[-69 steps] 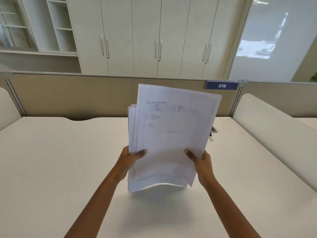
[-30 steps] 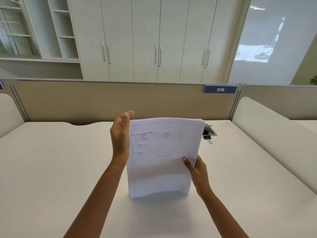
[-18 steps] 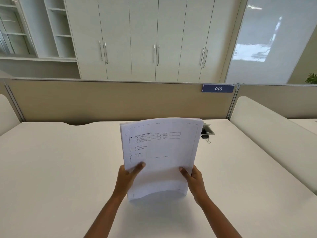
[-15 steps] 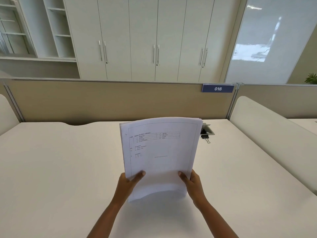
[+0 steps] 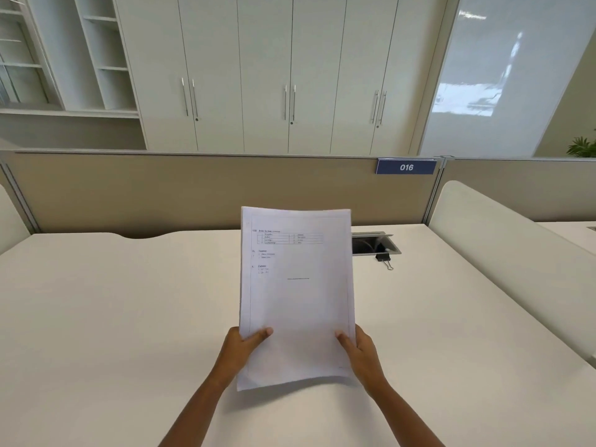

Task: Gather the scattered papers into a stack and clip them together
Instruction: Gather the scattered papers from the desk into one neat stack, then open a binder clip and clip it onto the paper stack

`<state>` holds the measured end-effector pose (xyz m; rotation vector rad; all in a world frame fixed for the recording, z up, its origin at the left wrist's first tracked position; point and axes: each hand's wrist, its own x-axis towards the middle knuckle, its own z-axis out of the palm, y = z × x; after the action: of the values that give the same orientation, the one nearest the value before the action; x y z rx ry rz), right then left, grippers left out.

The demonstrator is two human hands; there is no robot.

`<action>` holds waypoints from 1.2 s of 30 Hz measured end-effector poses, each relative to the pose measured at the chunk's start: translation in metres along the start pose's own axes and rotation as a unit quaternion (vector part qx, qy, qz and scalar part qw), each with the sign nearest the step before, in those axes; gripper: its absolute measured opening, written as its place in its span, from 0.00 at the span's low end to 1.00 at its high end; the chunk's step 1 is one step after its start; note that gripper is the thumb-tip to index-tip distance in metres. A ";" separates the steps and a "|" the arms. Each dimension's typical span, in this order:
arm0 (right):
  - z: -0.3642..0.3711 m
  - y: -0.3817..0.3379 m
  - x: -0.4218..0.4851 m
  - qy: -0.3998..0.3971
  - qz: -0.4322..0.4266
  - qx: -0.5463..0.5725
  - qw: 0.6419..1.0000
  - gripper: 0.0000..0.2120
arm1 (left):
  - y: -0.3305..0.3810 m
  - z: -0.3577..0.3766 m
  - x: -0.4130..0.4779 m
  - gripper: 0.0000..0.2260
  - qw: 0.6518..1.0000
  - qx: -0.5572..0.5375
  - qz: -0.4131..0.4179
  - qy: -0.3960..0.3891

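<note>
A squared-up stack of white printed papers (image 5: 296,301) stands nearly upright over the middle of the white desk (image 5: 113,317). My left hand (image 5: 240,350) grips its lower left edge, thumb on the front sheet. My right hand (image 5: 361,353) grips the lower right edge the same way. The stack's bottom edge hangs close above the desk. A black binder clip (image 5: 384,259) lies on the desk to the far right of the stack, apart from both hands.
A recessed cable box (image 5: 371,243) with an open lid sits just behind the clip. A beige partition (image 5: 193,191) with a "016" plate (image 5: 405,167) closes the desk's far side. A white rounded divider (image 5: 516,262) runs along the right.
The loose, fanned sheets have been squared into one even stack. My left hand moved from the stack's upper left side down to its lower left edge. The stack now stands straighter.
</note>
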<state>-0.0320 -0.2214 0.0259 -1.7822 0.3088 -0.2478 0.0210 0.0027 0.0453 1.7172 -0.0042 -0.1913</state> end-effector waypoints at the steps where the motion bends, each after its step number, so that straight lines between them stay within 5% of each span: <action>1: -0.001 -0.001 0.001 0.004 0.002 -0.002 1.000 0.06 | 0.002 0.001 0.001 0.05 1.000 0.004 -0.011 -0.002; 5: 0.000 0.002 0.006 0.004 0.023 -0.063 0.998 0.05 | 0.002 0.004 0.003 0.04 0.996 -0.014 -0.080 -0.031; 9: 0.005 0.007 0.011 0.001 0.067 -0.131 0.989 0.12 | -0.006 0.003 0.007 0.16 0.987 -0.028 -0.150 -0.039; 16: 0.010 0.009 0.013 -0.008 0.134 -0.188 0.973 0.15 | -0.016 0.004 0.009 0.24 0.981 0.005 -0.188 -0.041; 20: 0.008 0.008 0.014 -0.021 0.161 -0.194 0.967 0.17 | -0.022 0.000 0.014 0.30 0.984 0.063 -0.168 -0.005; 23: 0.002 0.009 0.014 -0.028 0.157 -0.232 0.960 0.18 | -0.015 -0.003 0.006 0.19 0.976 0.152 -0.158 0.010; 29: -0.021 0.008 0.022 0.031 0.114 -0.318 0.941 0.10 | 0.003 -0.004 0.000 0.25 0.878 0.454 -0.073 0.133; 36: -0.043 0.002 0.059 0.108 0.077 -0.339 0.931 0.08 | 0.007 0.031 0.032 0.23 0.849 0.506 0.089 0.123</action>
<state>0.0096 -0.2811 0.0343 -2.4000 0.7612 -0.2421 0.0490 -0.0320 0.0436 2.7765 -0.0891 0.2258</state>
